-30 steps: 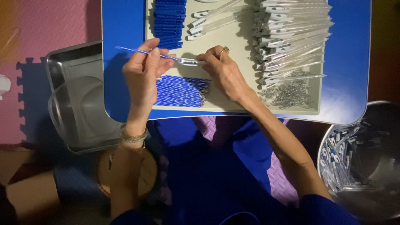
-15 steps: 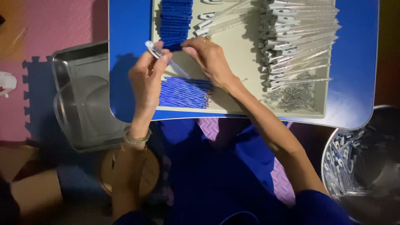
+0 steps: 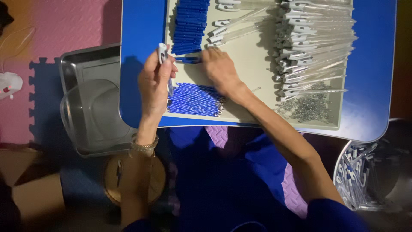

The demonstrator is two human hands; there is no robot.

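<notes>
Your left hand (image 3: pixel 155 81) is closed around a clear pen barrel (image 3: pixel 165 68), holding it nearly upright with its white clip end at the top, just above the near edge of the tray. Your right hand (image 3: pixel 219 68) lies palm down on the tray, and its fingertips pinch a single blue cap piece (image 3: pixel 187 59) at the bottom of the blue stack, just right of the barrel you hold. The two parts are close together but not yet joined.

Just below both hands lies a fan of thin blue refills (image 3: pixel 195 99), laid side by side. Above your left hand stands the stack of blue pieces (image 3: pixel 189 25), still tall. Beyond your right hand, a few clear barrels with white clips (image 3: pixel 234 28) lie loose, and further right is a large heap of the same clear barrels (image 3: pixel 315 47), with a scatter of small metal springs (image 3: pixel 307 107) under it. All of this sits in a beige tray (image 3: pixel 257 116) on a blue table (image 3: pixel 139 64).

Left of your left hand, a metal tray (image 3: pixel 86 60) holds a clear plastic container (image 3: pixel 92 118) that looks empty. Far to your right, a metal bowl (image 3: pixel 343 172) holds a pile of pens that look finished. Judging by the large stocks of parts remaining, much of the work is left.
</notes>
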